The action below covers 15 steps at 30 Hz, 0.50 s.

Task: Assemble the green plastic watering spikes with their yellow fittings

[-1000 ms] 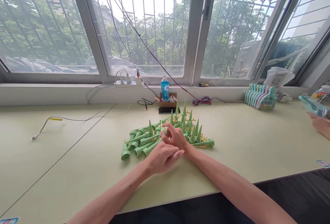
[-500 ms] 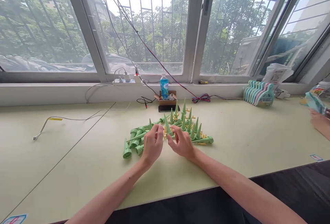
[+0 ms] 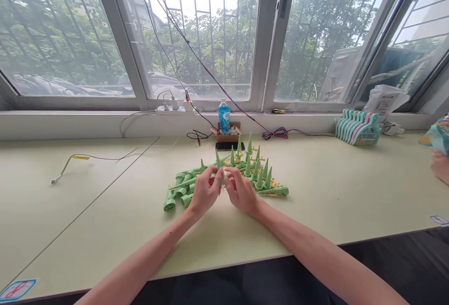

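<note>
A green plastic watering spike (image 3: 218,159) stands point up between my hands, its lower part hidden by fingers. My left hand (image 3: 206,189) is closed on it with thumb and fingers. My right hand (image 3: 241,192) meets it from the other side, its fingertips pinched around a small pale piece that I cannot make out clearly. Just right of my hands, several green spikes stand upright (image 3: 257,178) among small yellow valve pieces (image 3: 273,185). On the left lie more green spikes with ribbed caps (image 3: 170,204), partly behind my left hand.
Behind the pile are a dark phone (image 3: 229,146) and a small carton (image 3: 235,137) with a blue bottle (image 3: 224,117). Cables (image 3: 277,133) run along the back. Pastel hangers (image 3: 358,127) stand at right, near another person's hand (image 3: 440,164). A white cable (image 3: 105,159) lies at left.
My hands have come together. The spike, tilted by my right hand before, now stands more upright and farther left, at my left fingers. The view has shifted slightly.
</note>
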Available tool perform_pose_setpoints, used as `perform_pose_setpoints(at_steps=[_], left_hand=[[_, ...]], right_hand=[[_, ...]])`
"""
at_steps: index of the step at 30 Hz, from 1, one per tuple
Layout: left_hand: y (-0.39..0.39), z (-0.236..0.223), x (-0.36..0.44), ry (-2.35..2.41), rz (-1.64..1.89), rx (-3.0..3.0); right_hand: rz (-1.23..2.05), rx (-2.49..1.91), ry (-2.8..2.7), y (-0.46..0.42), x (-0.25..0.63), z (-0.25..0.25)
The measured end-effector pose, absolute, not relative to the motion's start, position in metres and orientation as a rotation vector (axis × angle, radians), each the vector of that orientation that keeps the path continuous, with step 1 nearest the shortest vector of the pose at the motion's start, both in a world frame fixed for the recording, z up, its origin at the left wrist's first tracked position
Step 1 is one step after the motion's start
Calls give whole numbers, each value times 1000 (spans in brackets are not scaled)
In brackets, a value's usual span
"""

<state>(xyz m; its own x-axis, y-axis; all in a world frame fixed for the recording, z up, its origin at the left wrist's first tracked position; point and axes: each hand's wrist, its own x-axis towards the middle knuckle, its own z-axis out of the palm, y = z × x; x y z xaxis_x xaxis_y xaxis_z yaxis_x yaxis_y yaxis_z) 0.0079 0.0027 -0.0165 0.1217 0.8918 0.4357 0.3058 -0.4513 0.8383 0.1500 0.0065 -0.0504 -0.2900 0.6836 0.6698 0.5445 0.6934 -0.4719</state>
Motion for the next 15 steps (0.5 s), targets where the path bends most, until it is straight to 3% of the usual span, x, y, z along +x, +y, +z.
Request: perform_pose_setpoints(at_steps=[15], left_hand=[[4,-7,3,1315,1563,1866]], right_hand=[[63,-1062,-1989,28,152,-49]])
